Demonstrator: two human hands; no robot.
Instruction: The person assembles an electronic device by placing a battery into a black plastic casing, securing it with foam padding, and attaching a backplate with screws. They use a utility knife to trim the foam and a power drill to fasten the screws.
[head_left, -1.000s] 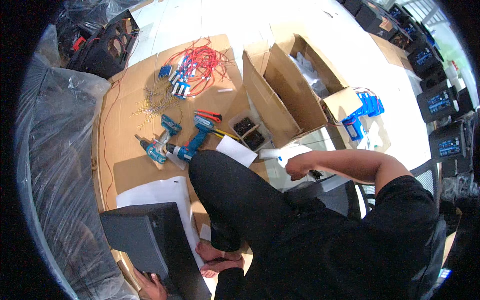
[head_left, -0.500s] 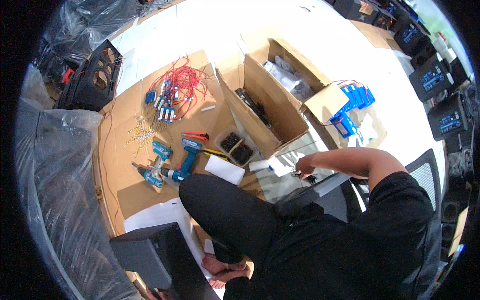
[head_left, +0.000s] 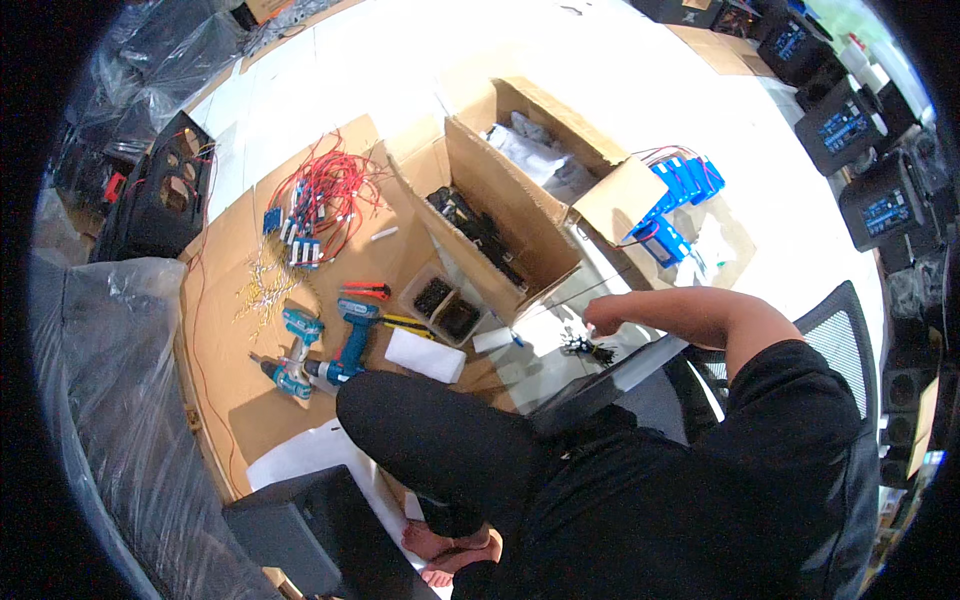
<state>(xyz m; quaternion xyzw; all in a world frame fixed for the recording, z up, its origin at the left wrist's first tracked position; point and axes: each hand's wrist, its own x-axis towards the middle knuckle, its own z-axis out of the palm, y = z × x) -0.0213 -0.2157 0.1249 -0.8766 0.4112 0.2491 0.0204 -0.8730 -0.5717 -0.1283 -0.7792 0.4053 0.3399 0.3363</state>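
My right hand reaches out over the floor, its fingers curled together and partly hidden. Whatever they might hold is too small to make out. Just below the fingertips lies a loose bunch of short black-and-white pieces, perhaps wire leads. A white roll with a blue end rests to the left of it. My left hand is out of the picture. Close by, a clear tray holds small dark parts in two compartments, and a folded white foam sheet lies beside my knee.
Two cordless drills, a red cutter and a yellow-handled tool lie on flattened cardboard. Open cartons stand ahead. Blue wrapped packs sit at right, red wires at left. A black speaker box is near me.
My right hand has risen slightly off the black-and-white pieces, which now show more fully beneath it. The whole view has shifted a little as my head moved.
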